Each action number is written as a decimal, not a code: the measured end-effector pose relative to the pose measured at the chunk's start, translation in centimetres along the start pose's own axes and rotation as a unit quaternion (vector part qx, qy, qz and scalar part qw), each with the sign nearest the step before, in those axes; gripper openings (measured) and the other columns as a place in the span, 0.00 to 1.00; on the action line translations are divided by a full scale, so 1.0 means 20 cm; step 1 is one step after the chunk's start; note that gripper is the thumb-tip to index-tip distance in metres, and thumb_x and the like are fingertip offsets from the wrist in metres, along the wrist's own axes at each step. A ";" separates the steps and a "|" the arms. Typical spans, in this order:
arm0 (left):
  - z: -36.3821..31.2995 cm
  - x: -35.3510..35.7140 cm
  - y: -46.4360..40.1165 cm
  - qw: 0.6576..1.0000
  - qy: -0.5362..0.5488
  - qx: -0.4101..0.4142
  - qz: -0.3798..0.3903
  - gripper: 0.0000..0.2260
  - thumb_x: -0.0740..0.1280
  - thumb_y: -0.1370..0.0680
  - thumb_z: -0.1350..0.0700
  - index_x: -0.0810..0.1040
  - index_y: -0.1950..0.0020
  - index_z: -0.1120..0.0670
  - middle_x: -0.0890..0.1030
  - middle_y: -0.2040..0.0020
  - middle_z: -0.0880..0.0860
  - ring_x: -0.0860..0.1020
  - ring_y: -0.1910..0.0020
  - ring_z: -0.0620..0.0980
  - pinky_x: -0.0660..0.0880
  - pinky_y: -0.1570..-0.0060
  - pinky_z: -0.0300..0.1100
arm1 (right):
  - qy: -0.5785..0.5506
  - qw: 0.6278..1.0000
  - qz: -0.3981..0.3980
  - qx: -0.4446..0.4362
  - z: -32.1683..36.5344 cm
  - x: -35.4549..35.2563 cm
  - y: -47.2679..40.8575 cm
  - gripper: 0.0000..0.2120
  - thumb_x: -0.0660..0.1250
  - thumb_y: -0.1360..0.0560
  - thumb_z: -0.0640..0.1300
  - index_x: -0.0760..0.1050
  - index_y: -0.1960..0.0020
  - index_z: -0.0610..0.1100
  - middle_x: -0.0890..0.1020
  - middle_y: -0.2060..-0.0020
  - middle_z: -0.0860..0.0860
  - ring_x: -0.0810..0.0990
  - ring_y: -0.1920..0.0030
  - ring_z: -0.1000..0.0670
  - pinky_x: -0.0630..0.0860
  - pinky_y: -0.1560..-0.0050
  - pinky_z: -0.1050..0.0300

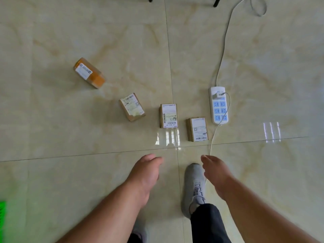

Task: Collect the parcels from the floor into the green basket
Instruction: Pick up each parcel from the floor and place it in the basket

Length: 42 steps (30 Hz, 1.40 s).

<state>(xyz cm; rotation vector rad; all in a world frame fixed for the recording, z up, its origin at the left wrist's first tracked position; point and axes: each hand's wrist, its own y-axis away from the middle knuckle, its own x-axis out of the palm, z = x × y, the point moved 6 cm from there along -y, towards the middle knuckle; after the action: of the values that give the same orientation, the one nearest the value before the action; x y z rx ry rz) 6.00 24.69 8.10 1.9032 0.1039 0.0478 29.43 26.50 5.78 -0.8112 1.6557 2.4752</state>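
Head view: four brown cardboard parcels (168,115) left of white power strip (218,105)
Hands: left hand (146,174), right hand (214,172) both released, empty, nearer than strip

Cream veined tiles (263,67), brown white-labelled parcels (197,129), orange-taped parcel (89,73), white-and-blue power strip (218,105), grey shoe (193,186).

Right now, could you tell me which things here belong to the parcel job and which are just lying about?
Job:
orange parcel
three brown parcels
green basket, at the left edge
left hand and right hand, both empty

Lying about:
power strip
white cable
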 end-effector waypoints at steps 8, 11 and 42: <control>0.03 0.49 -0.46 0.999 -0.011 -0.033 -0.018 0.31 0.68 0.33 0.45 0.76 0.29 0.49 0.79 0.37 0.49 0.77 0.35 0.49 0.73 0.31 0.53 | 0.089 0.996 0.025 -0.018 -0.04 -0.12 -0.62 0.12 0.57 0.20 0.42 0.71 0.61 0.42 0.71 0.67 0.47 0.70 0.59 0.44 0.67 0.59 0.53; 0.04 0.70 -0.71 0.999 -0.015 -0.036 -0.013 0.29 0.67 0.31 0.47 0.75 0.30 0.52 0.80 0.44 0.48 0.78 0.43 0.48 0.74 0.32 0.52 | 0.095 0.995 0.024 -0.014 -0.07 -0.18 -0.89 0.12 0.57 0.20 0.44 0.76 0.52 0.38 0.74 0.63 0.45 0.74 0.55 0.42 0.68 0.56 0.53; 0.20 0.21 -0.35 0.996 0.078 0.034 -0.022 0.23 0.61 0.24 0.57 0.76 0.31 0.40 0.82 0.37 0.40 0.78 0.38 0.42 0.73 0.40 0.41 | 0.222 0.953 0.160 -0.129 0.30 0.33 -0.22 0.16 0.60 0.25 0.40 0.83 0.50 0.55 0.87 0.57 0.48 0.79 0.66 0.49 0.73 0.64 0.53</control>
<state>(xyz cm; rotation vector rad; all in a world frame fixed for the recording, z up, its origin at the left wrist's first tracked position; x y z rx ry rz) 10.27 23.52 0.08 1.9624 0.2574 0.1649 22.89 31.95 0.90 -1.3079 1.7227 2.9482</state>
